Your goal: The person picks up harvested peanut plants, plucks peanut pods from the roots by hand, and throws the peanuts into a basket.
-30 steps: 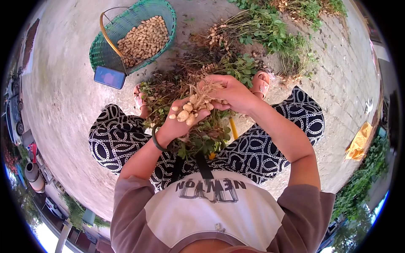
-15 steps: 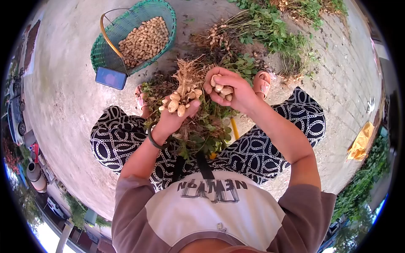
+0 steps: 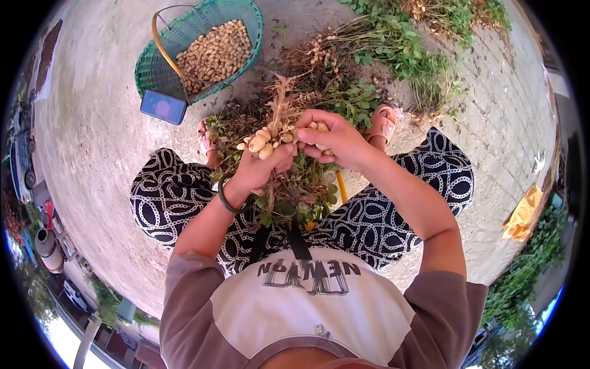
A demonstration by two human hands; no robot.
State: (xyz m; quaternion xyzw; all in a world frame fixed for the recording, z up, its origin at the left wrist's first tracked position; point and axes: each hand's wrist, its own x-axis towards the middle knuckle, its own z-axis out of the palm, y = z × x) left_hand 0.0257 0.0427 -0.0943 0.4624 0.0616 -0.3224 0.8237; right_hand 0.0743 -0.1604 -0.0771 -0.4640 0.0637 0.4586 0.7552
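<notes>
My left hand (image 3: pixel 261 167) is closed around a peanut plant (image 3: pixel 282 104), its pale roots pointing away from me and its leaves hanging down toward my lap. A cluster of peanuts (image 3: pixel 259 142) sticks out over the left fingers. My right hand (image 3: pixel 337 140) curls around several loose peanuts (image 3: pixel 318 127), and its thumb and forefinger pinch at the right side of the cluster. What lies exactly between those fingertips is hidden. Beyond the hands stands a green woven basket (image 3: pixel 146 67) with a pile of picked peanuts (image 3: pixel 215 52) inside.
A phone (image 3: pixel 163 107) rests against the basket's near side. More peanut plants (image 3: pixel 393 46) lie on the concrete at the upper right, and others lie between my sandalled feet (image 3: pixel 382 125). A yellow bag (image 3: pixel 524 212) is at the far right.
My right hand has moved left and now meets the peanut cluster. My left hand has shifted slightly right with the plant.
</notes>
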